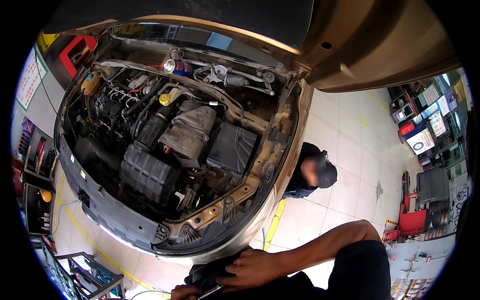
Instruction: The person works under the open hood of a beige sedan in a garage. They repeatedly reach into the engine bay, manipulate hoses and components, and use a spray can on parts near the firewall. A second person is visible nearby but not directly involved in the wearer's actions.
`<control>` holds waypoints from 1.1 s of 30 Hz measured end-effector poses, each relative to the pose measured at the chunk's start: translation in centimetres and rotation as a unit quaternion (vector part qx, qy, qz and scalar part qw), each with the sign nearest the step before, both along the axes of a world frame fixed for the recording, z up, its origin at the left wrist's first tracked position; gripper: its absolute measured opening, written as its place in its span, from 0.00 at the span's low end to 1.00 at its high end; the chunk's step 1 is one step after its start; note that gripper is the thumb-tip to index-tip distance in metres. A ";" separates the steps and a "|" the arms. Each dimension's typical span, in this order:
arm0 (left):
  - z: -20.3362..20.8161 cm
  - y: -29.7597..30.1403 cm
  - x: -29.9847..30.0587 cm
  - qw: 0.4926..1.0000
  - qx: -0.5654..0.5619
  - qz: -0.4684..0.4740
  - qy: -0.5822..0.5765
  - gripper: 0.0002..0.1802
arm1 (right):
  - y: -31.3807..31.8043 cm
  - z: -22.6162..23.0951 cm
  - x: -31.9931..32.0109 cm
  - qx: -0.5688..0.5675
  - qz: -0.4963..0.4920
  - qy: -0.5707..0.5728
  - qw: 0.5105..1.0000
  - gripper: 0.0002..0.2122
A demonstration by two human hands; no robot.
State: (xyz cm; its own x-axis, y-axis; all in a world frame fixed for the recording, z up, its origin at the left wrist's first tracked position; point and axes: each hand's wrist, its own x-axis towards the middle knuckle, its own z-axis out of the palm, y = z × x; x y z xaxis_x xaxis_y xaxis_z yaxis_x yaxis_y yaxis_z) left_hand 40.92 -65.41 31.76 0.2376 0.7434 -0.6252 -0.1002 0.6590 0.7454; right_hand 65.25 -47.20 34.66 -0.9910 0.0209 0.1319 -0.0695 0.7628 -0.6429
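At the bottom of the head view, just in front of the car's front bumper, my right hand (252, 270) is closed, its fingers curled over the end of a shiny metal rod-shaped tool (209, 292). My left hand (185, 292) shows only partly at the lower edge, its fingers closed on the other end of this tool. What kind of tool it is cannot be made out. Dark fabric (212, 272) lies behind both hands. Beyond them is the open engine bay, with a black ribbed plastic box (150, 172), a crumpled grey cloth-like cover (189, 131) and a yellow cap (165, 99).
A raised bronze hood (370, 45) spans the top. A spray can (177, 67) lies at the back of the bay. Someone in a dark cap (326, 171) is low beside the right fender. Red equipment (414, 220) stands far right, a metal-framed cart (92, 277) lower left.
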 end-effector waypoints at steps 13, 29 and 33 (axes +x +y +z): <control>-0.6 18.3 -1.1 0.969 0.183 0.138 0.093 0.25 | 7.3 -3.8 -0.6 -0.203 -0.186 -0.071 0.959 0.19; -9.9 30.3 -16.1 0.771 0.482 -0.045 0.414 0.26 | 17.0 -13.6 -7.2 -0.386 -0.574 -0.045 0.721 0.14; -16.6 37.3 -28.1 0.600 0.616 -0.171 0.480 0.21 | 19.0 -11.7 -9.2 -0.337 -0.696 0.034 0.633 0.15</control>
State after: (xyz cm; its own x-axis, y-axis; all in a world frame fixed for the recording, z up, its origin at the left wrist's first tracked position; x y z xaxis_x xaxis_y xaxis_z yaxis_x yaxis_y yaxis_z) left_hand 12.84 -28.14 15.17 0.4785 0.7921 0.3789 0.7499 -0.5931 0.2930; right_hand 56.03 -28.16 23.01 0.0567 0.9422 -0.3302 0.3232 -0.3302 -0.8869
